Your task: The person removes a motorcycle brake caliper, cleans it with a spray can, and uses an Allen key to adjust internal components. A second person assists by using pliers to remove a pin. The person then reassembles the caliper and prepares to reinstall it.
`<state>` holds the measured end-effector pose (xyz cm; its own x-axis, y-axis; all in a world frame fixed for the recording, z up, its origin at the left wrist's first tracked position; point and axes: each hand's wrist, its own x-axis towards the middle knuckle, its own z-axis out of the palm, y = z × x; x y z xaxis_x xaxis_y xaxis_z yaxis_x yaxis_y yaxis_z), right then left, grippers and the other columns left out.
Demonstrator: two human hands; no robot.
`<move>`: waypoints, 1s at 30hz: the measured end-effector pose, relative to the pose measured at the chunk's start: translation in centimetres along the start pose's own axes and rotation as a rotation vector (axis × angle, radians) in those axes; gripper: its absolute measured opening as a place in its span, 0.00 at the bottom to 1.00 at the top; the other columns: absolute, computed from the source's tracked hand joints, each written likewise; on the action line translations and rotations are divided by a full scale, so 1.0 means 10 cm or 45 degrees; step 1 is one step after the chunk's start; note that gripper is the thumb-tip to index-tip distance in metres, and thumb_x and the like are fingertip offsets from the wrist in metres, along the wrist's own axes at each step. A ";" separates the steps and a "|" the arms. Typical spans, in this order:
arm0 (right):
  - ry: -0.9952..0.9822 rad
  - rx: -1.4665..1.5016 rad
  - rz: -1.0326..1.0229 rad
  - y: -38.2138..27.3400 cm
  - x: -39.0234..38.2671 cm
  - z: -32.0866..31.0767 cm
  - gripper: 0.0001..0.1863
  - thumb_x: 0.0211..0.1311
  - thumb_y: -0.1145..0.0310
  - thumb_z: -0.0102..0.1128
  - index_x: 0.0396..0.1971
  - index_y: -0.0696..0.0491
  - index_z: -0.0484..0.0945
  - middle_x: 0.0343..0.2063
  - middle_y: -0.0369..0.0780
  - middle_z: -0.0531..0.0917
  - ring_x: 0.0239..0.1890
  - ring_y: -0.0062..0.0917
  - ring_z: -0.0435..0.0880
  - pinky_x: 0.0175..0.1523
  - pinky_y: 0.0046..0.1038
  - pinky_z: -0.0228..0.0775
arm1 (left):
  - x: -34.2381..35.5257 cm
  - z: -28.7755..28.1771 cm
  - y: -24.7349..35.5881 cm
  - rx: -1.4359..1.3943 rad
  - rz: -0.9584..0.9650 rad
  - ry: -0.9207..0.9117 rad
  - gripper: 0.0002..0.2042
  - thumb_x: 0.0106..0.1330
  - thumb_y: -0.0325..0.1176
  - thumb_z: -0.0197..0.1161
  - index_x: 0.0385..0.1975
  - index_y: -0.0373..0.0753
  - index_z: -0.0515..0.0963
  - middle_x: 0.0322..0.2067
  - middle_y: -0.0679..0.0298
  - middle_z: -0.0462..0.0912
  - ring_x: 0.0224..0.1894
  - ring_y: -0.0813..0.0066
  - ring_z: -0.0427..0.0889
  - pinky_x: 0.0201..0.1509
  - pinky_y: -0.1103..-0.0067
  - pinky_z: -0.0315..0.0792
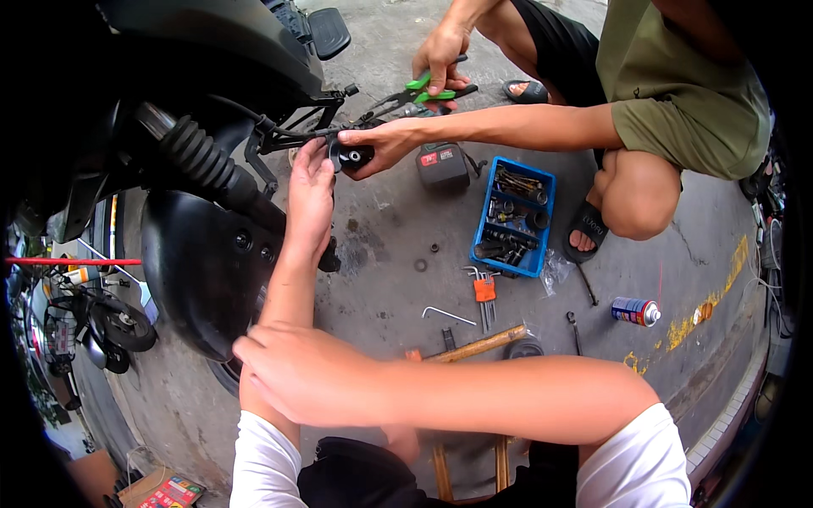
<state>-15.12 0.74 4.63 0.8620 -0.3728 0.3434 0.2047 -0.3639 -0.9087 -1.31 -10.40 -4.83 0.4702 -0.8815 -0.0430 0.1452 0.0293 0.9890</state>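
Observation:
My left hand (311, 190) reaches up beside the scooter's front fork (201, 167), its fingertips gripping a black metal fitting (353, 155). A co-worker's hand (381, 146) holds that same fitting from the right; their other hand (442, 63) grips green-handled pliers (440, 92) above it. My right hand (279, 364) lies across my left forearm, slightly blurred, its fingers bent against the skin; whether anything is under them is hidden. The black front fender (190, 279) hangs left of my left arm.
A co-worker squats at right by a blue parts box (529, 268) and black battery pack (442, 170). Hex keys (484, 289), a spray can (635, 311), a wooden handle (474, 344) and loose tools lie on the concrete. Other scooters (118, 330) stand at left.

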 end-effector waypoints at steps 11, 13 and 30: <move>-0.827 -0.603 0.459 -1.57 -1.27 -1.19 0.15 0.60 0.67 0.54 0.43 0.58 0.79 0.34 0.42 0.82 0.41 0.33 0.82 0.50 0.31 0.75 | 0.05 0.01 -0.09 -0.005 0.016 0.106 0.28 0.75 0.28 0.54 0.72 0.44 0.53 0.68 0.53 0.64 0.65 0.69 0.68 0.67 0.71 0.63; -0.905 -0.542 0.546 -1.77 -1.38 -1.28 0.14 0.60 0.68 0.54 0.43 0.58 0.78 0.34 0.42 0.81 0.40 0.33 0.82 0.48 0.30 0.75 | 0.03 -0.02 -0.07 0.023 0.027 0.112 0.28 0.75 0.29 0.54 0.72 0.44 0.54 0.68 0.53 0.63 0.65 0.69 0.67 0.67 0.71 0.63; -0.829 -0.853 0.617 -1.57 -1.58 -1.23 0.19 0.60 0.68 0.53 0.50 0.58 0.80 0.35 0.42 0.82 0.41 0.31 0.81 0.49 0.29 0.73 | -0.05 0.05 0.01 -0.097 -0.029 0.133 0.25 0.78 0.34 0.53 0.71 0.44 0.55 0.63 0.61 0.71 0.64 0.74 0.71 0.66 0.68 0.63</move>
<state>-37.68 1.82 16.43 0.9064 -0.1467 -0.3961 -0.3560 -0.7702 -0.5293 -1.98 -10.17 -4.64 0.5532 -0.8288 -0.0840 0.2210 0.0488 0.9741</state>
